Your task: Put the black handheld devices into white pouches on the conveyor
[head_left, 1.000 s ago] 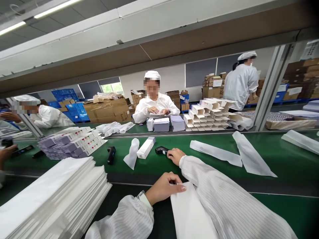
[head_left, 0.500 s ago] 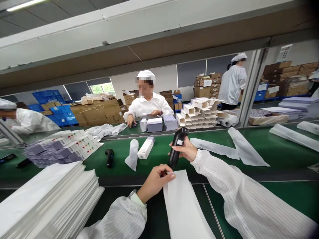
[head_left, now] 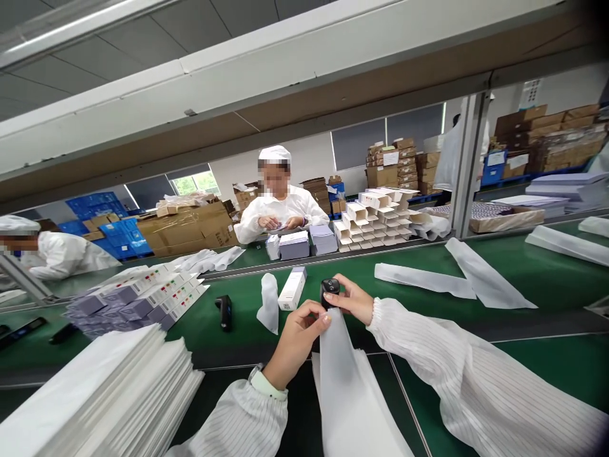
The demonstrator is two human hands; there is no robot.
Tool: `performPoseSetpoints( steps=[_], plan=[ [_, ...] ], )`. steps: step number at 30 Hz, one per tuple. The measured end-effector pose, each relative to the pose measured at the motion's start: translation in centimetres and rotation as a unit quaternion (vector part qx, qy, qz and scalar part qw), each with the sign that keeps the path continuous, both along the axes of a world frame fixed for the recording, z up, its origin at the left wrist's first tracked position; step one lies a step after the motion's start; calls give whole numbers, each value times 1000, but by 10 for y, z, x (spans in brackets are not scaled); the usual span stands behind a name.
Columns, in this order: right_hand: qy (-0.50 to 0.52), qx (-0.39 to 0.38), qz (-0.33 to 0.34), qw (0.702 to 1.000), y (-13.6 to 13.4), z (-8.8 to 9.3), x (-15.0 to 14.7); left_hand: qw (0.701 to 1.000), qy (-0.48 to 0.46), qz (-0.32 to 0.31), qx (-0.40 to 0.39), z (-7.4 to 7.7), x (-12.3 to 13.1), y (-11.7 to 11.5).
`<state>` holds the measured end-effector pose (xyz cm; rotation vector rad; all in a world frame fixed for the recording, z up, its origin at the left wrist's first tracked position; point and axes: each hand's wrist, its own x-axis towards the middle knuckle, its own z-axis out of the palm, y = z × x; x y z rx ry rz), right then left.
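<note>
- White foam pouch (head_left: 340, 381), one, bottom centre: left hand (head_left: 295, 339) pinches its top edge.
- One black device (head_left: 329, 289), gripped in the closed right hand (head_left: 356, 299), at the pouch's mouth.
- One white box (head_left: 292, 289) and one spare scanner (head_left: 223, 311) lie on the green belt (head_left: 428, 311), centre left.

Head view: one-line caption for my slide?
Right hand holds a black device at the mouth of a white sleeve pinched by the left hand, at a green belt.

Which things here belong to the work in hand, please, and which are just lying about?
In hand: black device in the right hand; white foam sleeve pinched by the left hand.
Lying about: white box, second black device, stack of sleeves, purple boxes.
</note>
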<state>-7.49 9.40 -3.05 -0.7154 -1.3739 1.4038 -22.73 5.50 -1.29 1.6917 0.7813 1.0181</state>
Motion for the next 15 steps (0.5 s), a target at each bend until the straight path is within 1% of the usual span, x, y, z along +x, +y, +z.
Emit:
performPoseSetpoints(
  steps=[3,5,7,9,11,12,14,15],
  plan=[
    [-2,-22,38,999,-3,-1,2,1000,-9,21,12,0,-1,1],
    [-23,-38,64,997,-5,-3,4,999,-17,29,6,-1,-2,2],
    [-48,-52,103,992,-7,-4,5,999,-24,16,-17,-1,-2,1],
    [-52,-60,155,985,-9,-4,6,998,-43,-1,-45,2,-2,-2],
    [-19,-68,195,978,-12,-2,8,995,-76,-11,-71,7,-2,-7],
    [8,-75,205,976,-14,-1,9,992,-93,-13,-81,11,-3,-9],
    [56,-97,225,968,-20,1,8,989,-120,-13,-88,19,-4,-15],
    [61,-111,249,960,-24,1,7,988,-130,-8,-85,22,-4,-17]
  ],
)
